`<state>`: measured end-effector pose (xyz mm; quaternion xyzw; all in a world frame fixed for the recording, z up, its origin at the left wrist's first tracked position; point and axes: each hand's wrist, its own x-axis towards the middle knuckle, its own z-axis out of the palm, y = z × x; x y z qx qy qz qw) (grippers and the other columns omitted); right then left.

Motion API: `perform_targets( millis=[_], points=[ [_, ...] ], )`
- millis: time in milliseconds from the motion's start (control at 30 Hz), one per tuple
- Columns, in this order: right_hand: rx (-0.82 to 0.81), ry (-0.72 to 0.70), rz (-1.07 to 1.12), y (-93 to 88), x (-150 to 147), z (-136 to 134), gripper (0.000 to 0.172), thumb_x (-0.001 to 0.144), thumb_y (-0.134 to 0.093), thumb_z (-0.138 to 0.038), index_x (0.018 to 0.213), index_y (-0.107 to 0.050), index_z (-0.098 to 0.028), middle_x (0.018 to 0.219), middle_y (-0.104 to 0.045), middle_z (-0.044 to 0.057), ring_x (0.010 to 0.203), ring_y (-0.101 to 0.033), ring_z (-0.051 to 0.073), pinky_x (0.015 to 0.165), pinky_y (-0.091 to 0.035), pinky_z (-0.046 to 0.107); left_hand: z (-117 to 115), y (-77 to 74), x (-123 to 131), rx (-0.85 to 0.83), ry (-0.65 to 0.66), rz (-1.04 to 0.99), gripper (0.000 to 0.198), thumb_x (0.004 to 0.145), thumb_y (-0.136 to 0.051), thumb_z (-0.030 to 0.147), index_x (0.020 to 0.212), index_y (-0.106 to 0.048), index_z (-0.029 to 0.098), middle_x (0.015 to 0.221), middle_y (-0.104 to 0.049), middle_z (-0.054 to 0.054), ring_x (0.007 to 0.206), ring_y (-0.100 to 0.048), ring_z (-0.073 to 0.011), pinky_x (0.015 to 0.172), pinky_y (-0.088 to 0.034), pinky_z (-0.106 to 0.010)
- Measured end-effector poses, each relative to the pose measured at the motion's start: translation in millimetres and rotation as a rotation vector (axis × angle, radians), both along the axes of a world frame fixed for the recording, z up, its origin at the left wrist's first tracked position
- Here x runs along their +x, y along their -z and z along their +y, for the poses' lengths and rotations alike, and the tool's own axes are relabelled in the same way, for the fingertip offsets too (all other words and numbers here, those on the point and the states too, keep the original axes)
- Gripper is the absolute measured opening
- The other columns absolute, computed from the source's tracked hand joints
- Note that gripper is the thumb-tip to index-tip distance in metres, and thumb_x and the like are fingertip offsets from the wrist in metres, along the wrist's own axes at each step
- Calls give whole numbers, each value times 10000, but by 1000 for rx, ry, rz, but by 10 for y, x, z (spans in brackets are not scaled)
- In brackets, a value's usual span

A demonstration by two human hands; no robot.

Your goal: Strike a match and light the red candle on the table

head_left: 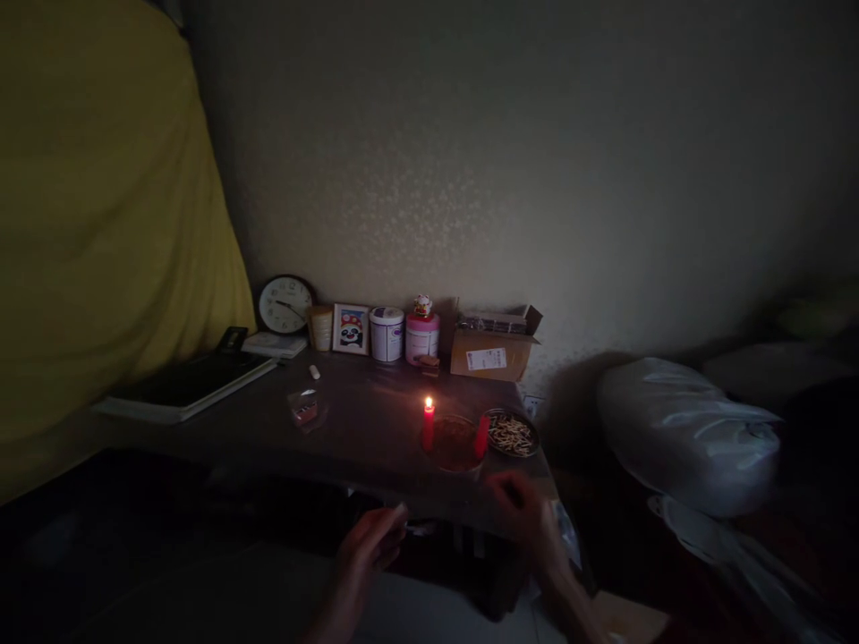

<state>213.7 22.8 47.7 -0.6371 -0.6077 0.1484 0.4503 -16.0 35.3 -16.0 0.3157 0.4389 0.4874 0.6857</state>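
Observation:
My left hand (372, 541) is in front of the table's near edge, its fingers curled in toward the thumb; whatever it may hold is too dark to make out. My right hand (527, 514) is blurred by motion near the table's front right corner, fingers bent as in a pinch, with nothing in them that I can name. Beyond the hands, a lit red candle (428, 429) stands upright at the left of a round shallow dish (457, 447). A second red candle (481, 436), unlit, leans slightly at its right side. Beside it sits a round tin of matchsticks (511, 435).
Along the wall stand a clock (286, 304), a panda picture (351, 329), a white tub (387, 334), a pink tub (422, 340) and an open cardboard box (493, 351). A small clear packet (306, 411) lies on the dark table (376, 429). White bags (684, 434) lie at right.

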Motion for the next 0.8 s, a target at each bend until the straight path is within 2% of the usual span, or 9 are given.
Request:
perform_targets(
  millis=[100,200,267,333,467,667,800],
  points=[
    [-40,-160,29,104,-394,-190,255,812,-514,-401,678,-601,-202,634,-631,-8,616,-590,161,561,-424,223,6,37,24,77,10,22,287,685,-648,438,835,-658,194,869,-694,-50,853,-618,-194,721,-433,-269],
    [-63,-247,41,262,-592,-258,275,832,-497,-422,696,-583,-199,650,-614,-1,595,-579,153,539,-427,221,36,82,55,91,-43,77,304,598,-716,429,750,-654,173,709,-681,-37,711,-623,-197,635,-436,-272],
    [-54,-303,61,340,-611,-256,234,843,-487,-413,819,-597,-208,776,-644,18,697,-609,170,622,-463,235,38,80,79,118,-29,127,319,542,-754,422,698,-646,165,646,-670,-37,655,-615,-201,606,-434,-277],
    [-39,-344,77,382,-582,-242,222,842,-494,-400,935,-594,-225,917,-653,36,832,-618,190,731,-479,255,11,50,105,218,20,149,298,580,-742,402,740,-656,166,725,-691,-51,731,-621,-210,663,-443,-280],
    [-27,-345,98,431,-521,-228,249,819,-533,-405,1002,-597,-249,1053,-639,50,981,-591,214,847,-468,287,-67,5,150,290,135,162,290,635,-712,396,809,-655,171,818,-699,-62,821,-617,-224,721,-452,-290],
    [-87,-359,112,505,-523,-226,270,811,-537,-429,997,-596,-242,1034,-646,59,954,-600,219,836,-475,302,-43,114,181,327,141,191,314,624,-713,424,809,-644,179,809,-690,-57,823,-611,-224,725,-456,-286],
    [-125,-413,153,476,-546,-228,267,823,-516,-429,982,-604,-234,984,-660,59,901,-617,214,790,-487,284,-67,65,147,373,184,145,295,650,-706,380,855,-629,183,872,-678,-59,876,-597,-222,766,-449,-290]
  ],
)
